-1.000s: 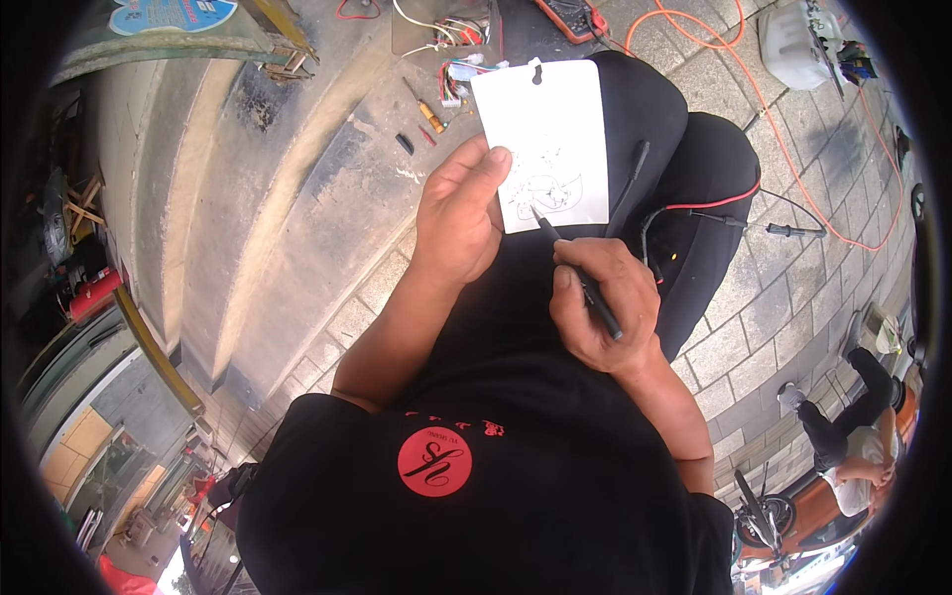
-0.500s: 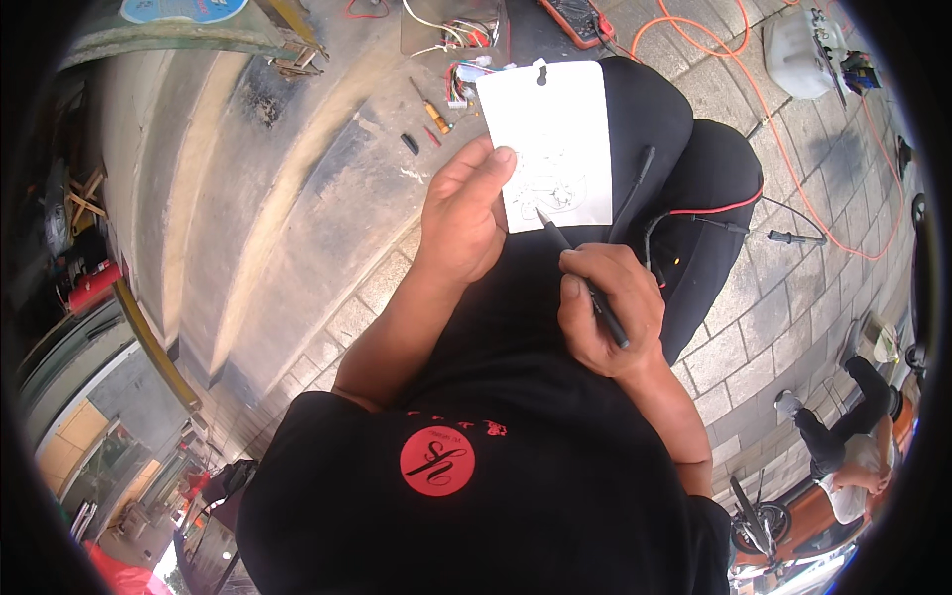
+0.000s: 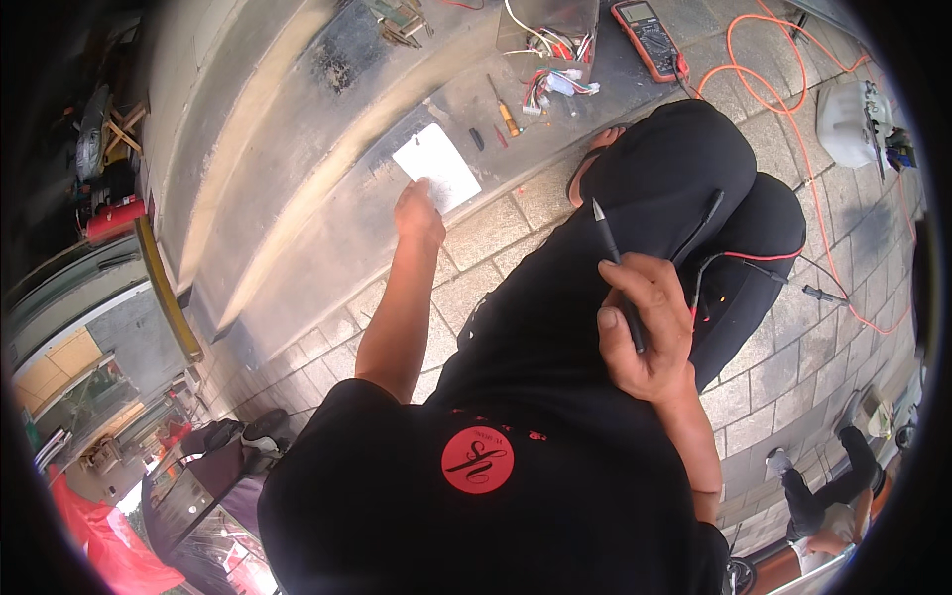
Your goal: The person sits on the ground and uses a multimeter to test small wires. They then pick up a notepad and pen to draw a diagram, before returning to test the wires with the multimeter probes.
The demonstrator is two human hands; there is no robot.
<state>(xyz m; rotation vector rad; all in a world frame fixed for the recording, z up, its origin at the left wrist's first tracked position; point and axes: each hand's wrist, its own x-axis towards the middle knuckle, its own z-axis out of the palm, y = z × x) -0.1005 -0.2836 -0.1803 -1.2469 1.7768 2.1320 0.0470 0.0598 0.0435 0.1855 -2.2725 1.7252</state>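
Note:
My left hand (image 3: 418, 212) reaches out to the left, fingers pinching the near edge of a white card (image 3: 437, 165) with faint drawn lines on it. The card is at the grey step (image 3: 372, 188); I cannot tell whether it lies flat on it or hovers just above. Above my lap, my right hand (image 3: 650, 325) is closed around a black pen (image 3: 607, 236), its tip pointing up and away from me. Just beyond the card lie a black cap-like piece (image 3: 476, 139), a small red piece (image 3: 501, 136) and a screwdriver with a yellow handle (image 3: 509, 119).
A bin (image 3: 585, 67) of wires and connectors stands farther along the step, near a red-edged multimeter (image 3: 648, 40). Black and red test leads (image 3: 739, 256) cross my thigh. An orange hose (image 3: 783, 107) and a white plastic container (image 3: 851, 124) are on the paving. Another person (image 3: 828, 496) is at lower right.
My left hand has carried the card from above my lap leftward to the step. My right hand has drawn the pen away from the card and still holds it. The view has shifted.

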